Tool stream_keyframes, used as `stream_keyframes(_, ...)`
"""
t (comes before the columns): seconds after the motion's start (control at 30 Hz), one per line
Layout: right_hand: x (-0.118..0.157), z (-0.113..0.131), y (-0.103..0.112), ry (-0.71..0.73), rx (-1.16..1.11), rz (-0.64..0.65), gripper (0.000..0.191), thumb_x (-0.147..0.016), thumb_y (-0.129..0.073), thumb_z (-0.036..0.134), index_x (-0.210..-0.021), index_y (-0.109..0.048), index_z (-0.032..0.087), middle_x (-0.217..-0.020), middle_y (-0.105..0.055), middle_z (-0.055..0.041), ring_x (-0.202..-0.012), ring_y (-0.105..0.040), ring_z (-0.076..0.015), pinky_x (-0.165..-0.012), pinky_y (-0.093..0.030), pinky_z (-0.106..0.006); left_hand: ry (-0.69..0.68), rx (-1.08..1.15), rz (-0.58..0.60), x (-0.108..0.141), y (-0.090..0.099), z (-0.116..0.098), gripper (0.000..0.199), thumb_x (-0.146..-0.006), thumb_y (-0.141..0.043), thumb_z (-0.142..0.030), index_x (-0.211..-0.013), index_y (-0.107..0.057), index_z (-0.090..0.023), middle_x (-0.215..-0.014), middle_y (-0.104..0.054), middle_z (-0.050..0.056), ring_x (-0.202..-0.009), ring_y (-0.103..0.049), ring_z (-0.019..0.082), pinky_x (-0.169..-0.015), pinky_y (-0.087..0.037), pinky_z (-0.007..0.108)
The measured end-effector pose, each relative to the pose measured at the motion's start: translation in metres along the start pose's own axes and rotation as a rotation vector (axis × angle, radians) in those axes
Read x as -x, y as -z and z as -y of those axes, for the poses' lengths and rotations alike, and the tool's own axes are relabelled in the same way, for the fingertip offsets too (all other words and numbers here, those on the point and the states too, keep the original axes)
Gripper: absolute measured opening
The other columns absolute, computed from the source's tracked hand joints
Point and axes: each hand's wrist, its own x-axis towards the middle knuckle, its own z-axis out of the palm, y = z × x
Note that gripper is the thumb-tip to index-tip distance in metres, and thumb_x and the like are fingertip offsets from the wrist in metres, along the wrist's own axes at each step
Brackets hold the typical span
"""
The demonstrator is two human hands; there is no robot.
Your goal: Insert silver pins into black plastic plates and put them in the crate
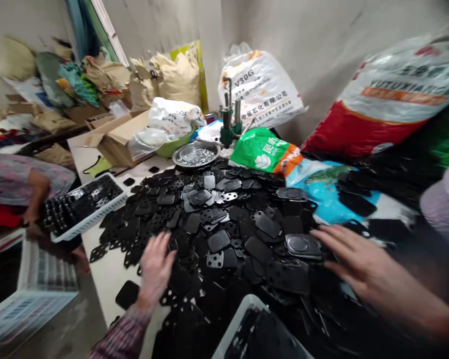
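Note:
A wide heap of flat black plates with rounded corners (260, 249) covers the table, some of them dotted with holes. My left hand (157, 269) is over the left side of the heap, fingers stretched out, with no plate visible in it. Over on the right, my right hand (362, 259) reaches across the plates with its fingers extended. Its fingertips are close to a shiny ridged plate (303, 246); whether they touch it I cannot tell. At the bottom edge, between my hands, stands a pale plastic basket (234, 326) holding black pieces.
Behind the heap are a metal bowl of small shiny parts (196, 155), a green hand press (228, 130) and a cardboard box (115, 142). Stuffed sacks (260, 92) lean on the wall. At left, another person's arm (37, 194) is beside a filled white basket (90, 219).

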Motion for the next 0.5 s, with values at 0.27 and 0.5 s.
stream_keyframes(0.27,-0.051,0.294,-0.082,0.854,-0.304,0.263,0.038,-0.093,-0.049,0.051,-0.127,-0.053,0.034,-0.127,-0.061,-0.0077,-0.126,-0.047,-0.0337,-0.096,-0.040,-0.065,0.480,-0.110,-0.057,0.132,0.013,0.131,0.068,-0.085,-0.039,-0.060,-0.146,-0.033,-0.032,-0.158,-0.030,0.013,-0.147,-0.011,0.042,-0.109,-0.020,0.072)
stream_keyframes(0.5,-0.059,0.392,-0.168,1.137,-0.329,0.406,0.019,-0.087,-0.062,0.044,-0.080,-0.064,0.027,-0.085,-0.068,0.0014,-0.086,-0.057,-0.0215,-0.074,-0.046,-0.041,0.327,0.022,0.004,0.079,-0.037,0.098,0.065,-0.093,-0.032,-0.052,-0.144,-0.042,-0.012,-0.159,-0.026,0.019,-0.149,-0.009,0.034,-0.119,-0.013,0.056)
